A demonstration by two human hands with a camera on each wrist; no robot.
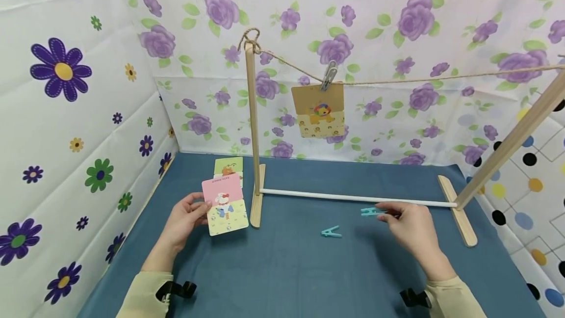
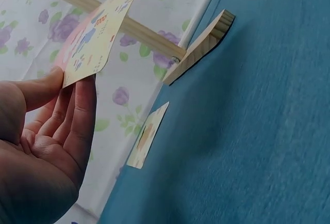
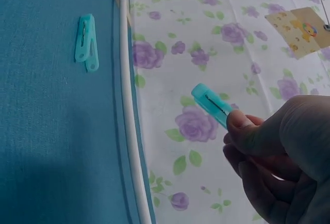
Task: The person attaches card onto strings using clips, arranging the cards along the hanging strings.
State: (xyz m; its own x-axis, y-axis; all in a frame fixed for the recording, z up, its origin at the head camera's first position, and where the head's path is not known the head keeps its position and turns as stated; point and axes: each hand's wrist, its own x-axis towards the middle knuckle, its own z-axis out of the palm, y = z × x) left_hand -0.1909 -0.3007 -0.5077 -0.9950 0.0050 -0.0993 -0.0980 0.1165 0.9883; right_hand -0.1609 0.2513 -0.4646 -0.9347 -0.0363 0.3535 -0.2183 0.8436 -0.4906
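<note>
My left hand [image 1: 189, 217] pinches a pink and yellow card [image 1: 226, 205] by its left edge, between thumb and fingers. The card is raised above the table and printed with a small white cartoon figure. My right hand [image 1: 412, 225] holds a teal clothespin [image 1: 372, 211] by one end, its other end pointing left. A second teal clothespin [image 1: 331, 232] lies on the blue cloth between the hands. Behind the held card, a green card [image 1: 228, 165] with an orange figure lies on the cloth, partly covered in the head view.
A wooden frame with a left post [image 1: 253, 121], a right post [image 1: 512, 136] and a white bottom rod [image 1: 357, 196] stands across the table. On its sagging twine [image 1: 423, 79], a grey clip [image 1: 328, 76] holds a brown and yellow card [image 1: 319, 112]. Flowered cloth [image 1: 273, 9] hangs behind.
</note>
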